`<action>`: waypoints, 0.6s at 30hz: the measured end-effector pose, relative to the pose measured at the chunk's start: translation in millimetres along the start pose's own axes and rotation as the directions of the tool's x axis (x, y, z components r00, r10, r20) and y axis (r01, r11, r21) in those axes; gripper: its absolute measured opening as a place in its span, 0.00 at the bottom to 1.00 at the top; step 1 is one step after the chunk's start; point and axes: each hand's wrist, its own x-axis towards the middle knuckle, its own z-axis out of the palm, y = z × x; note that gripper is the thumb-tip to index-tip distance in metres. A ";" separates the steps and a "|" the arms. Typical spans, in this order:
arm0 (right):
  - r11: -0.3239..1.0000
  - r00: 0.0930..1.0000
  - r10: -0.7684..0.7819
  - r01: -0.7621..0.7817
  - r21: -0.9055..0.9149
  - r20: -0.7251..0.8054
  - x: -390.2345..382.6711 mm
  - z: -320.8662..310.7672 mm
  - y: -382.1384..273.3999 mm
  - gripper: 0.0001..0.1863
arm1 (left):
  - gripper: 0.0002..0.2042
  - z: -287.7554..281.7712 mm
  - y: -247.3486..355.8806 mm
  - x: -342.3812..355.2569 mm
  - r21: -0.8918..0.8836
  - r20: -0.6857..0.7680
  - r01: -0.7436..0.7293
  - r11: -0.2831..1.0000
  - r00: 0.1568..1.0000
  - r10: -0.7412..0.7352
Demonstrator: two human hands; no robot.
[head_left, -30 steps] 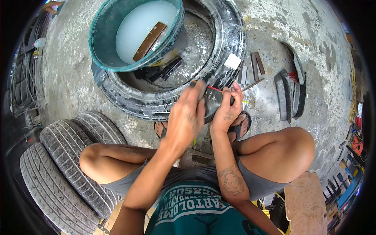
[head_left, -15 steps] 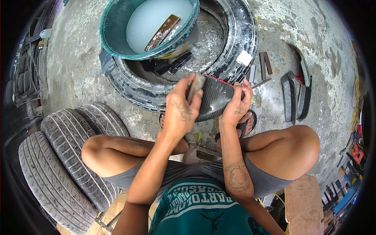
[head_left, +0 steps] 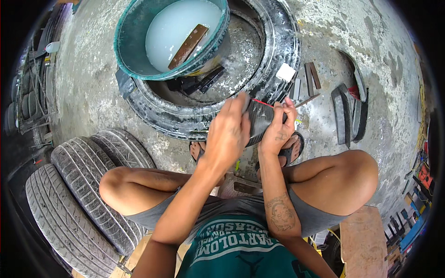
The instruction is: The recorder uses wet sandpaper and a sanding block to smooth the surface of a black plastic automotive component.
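Note:
My left hand (head_left: pixel 227 132) grips a small grey block (head_left: pixel 243 102) over the left part of a dark, woven-patterned panel (head_left: pixel 259 120) with a red edge; it is blurred. My right hand (head_left: pixel 282 125) is closed on the panel's right end. The panel is held just above the near side of a wet black tyre (head_left: pixel 162 120) lying flat. On that tyre a teal tub (head_left: pixel 123 51) holds milky water with a brown bar (head_left: pixel 187 46) in it. A white square (head_left: pixel 286 72) lies on the tyre's right side.
Several used tyres (head_left: pixel 69 208) stand at my left. Dark strips (head_left: pixel 314 76) and curved grey pieces (head_left: pixel 343 116) lie on the concrete floor (head_left: pixel 380 92) to the right. A plywood board (head_left: pixel 359 241), tools and yellow cable are at the lower right, racks at the far left.
My left hand with the block has moved back and forth over the panel; since the middle frame it is further right, covering more of it. My right hand keeps its grip, shifting slightly.

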 end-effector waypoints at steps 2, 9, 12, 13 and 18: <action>0.998 0.998 0.055 -0.054 -0.011 0.033 -14.1 6.0 -22.7 0.11 | 0.21 0.9 -8.9 20.1 0.017 -0.042 -0.042 0.999 0.998 0.043; 1.000 1.000 0.010 -0.010 -0.017 0.022 -2.9 4.8 -12.3 0.11 | 0.19 -2.1 -9.7 12.3 -0.008 -0.002 -0.049 0.999 0.999 0.049; 1.000 1.000 0.028 -0.028 -0.012 0.012 -6.5 8.8 -17.5 0.11 | 0.20 -5.1 -2.7 29.2 0.020 0.087 0.079 0.997 0.993 -0.081; 1.000 1.000 -0.002 0.002 -0.004 0.013 -3.2 4.8 -11.4 0.11 | 0.19 -5.3 -4.3 13.3 -0.012 0.038 0.017 1.000 0.999 -0.016; 1.000 1.000 -0.010 0.010 -0.025 0.006 -3.3 -1.3 -8.9 0.11 | 0.19 6.4 -12.1 13.7 -0.022 -0.020 -0.103 0.994 0.995 0.102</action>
